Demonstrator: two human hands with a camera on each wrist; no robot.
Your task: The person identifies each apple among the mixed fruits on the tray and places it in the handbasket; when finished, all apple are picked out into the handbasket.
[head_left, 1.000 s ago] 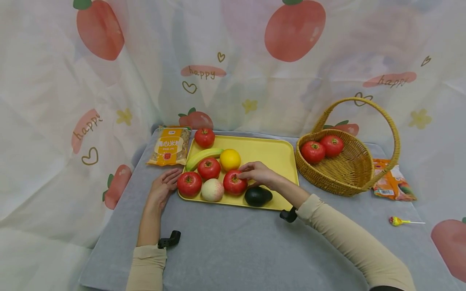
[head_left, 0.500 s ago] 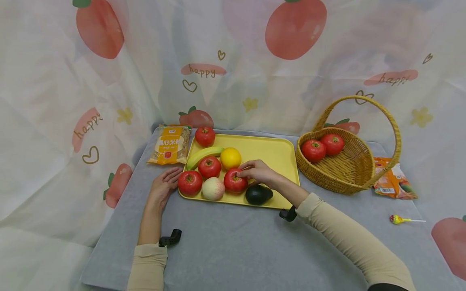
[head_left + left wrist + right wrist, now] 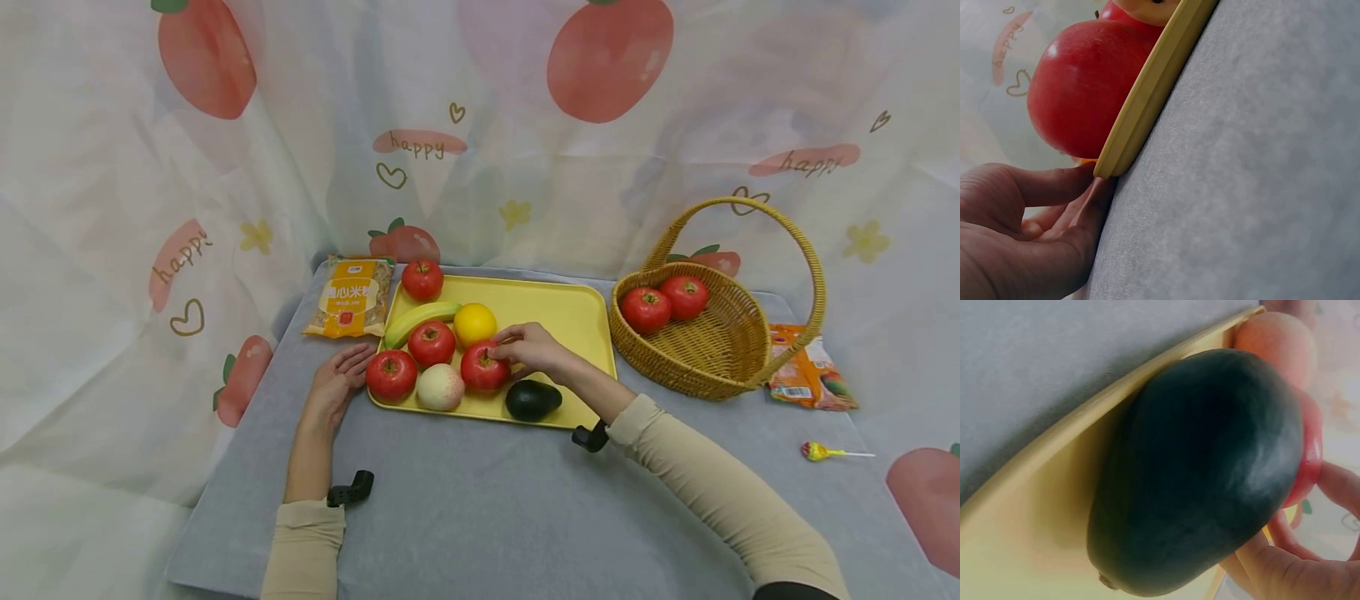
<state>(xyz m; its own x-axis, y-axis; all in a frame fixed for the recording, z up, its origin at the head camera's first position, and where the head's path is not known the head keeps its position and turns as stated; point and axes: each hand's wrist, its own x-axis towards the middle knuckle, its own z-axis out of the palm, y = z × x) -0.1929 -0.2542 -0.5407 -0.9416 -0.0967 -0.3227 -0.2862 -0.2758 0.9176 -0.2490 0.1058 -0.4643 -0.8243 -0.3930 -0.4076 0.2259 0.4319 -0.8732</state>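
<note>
In the head view, a yellow tray bears a green-yellow banana, an orange, a pale peach, a dark avocado and several red apples. My right hand grips one apple by its top, between the orange and the avocado. The right wrist view has the avocado in front, partly hiding that apple and the fingers. At the tray's left edge, my left hand lies with fingers extended; in the left wrist view its fingertips touch the rim below an apple.
A wicker basket with a tall handle holds two apples at the right. An orange packet lies beyond it, with a lollipop nearer. A food bag sits at the tray's back left. A printed curtain hangs behind the grey table.
My right hand has shifted slightly away from me, and the apple in its grip has moved a little the same way. My left hand stays at the tray's edge.
</note>
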